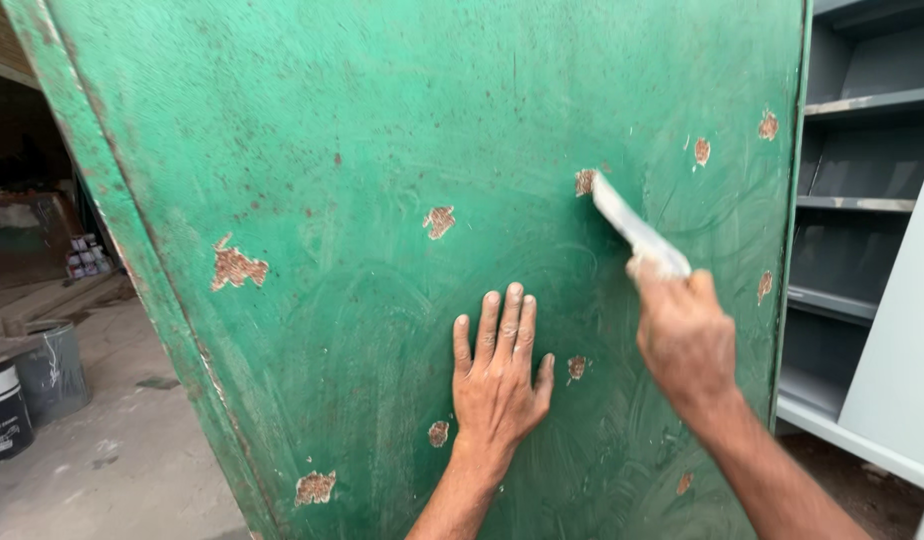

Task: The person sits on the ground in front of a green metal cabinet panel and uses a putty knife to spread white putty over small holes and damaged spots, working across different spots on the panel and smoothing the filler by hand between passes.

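Fingers (682, 290) of the right hand (685, 335) pinch a putty knife (632, 228) on the green door (382, 150); left hand (497, 375) lies spread flat; press evenly.

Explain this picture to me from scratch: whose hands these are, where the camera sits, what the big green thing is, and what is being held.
There is no machine here. A camera worn on a person's head looks at their own two bare hands. The left hand lies flat, fingers spread, on a large green metal panel dotted with rusty brown patches. The right hand grips a pale flat scraper-like tool whose tip meets one patch. Grey metal shelves stand to the right; paint buckets sit on the floor at left.
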